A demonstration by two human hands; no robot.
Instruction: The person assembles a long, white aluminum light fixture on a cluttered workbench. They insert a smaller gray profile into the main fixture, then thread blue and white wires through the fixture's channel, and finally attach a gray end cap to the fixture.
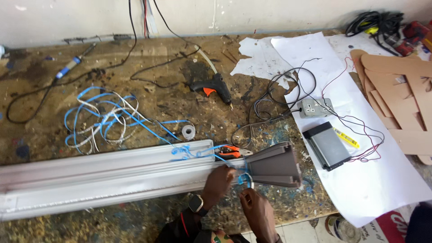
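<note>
— Where is the blue wire and who has it?

— One loop of blue wire [244,179] sits at the near end of the long grey channel [103,176], just where the darker grey end piece [275,165] meets it. Both hands work on it. The left hand [219,182] rests on the channel's end, its grip pinched on the wire. The right hand [255,209] comes up from below, its grip closed on the lower part of the same loop.

— How many hands in view?

— Two, both the person's own. The left wrist carries one watch [195,204].

— What lies right beside the wire?

— One pair of orange-handled pliers [230,151], lying on the channel just above the left hand. More blue wire runs left along the channel's top edge to one big tangle of blue and white wire [101,119] on the table [40,135].

— And further out?

— One small white roll of tape [187,131] near the tangle. One black glue gun [213,86] with an orange trigger, further back. To the right, a sheet of white paper [382,180] carries one grey socket [316,107], one flat dark box [327,146] and one yellow cutter [346,138], with thin red and black wires looping around them. Brown cardboard shapes [396,94] are stacked at the far right; I cannot count them exactly. One bundle of black cable [375,21] lies in the back corner.
</note>
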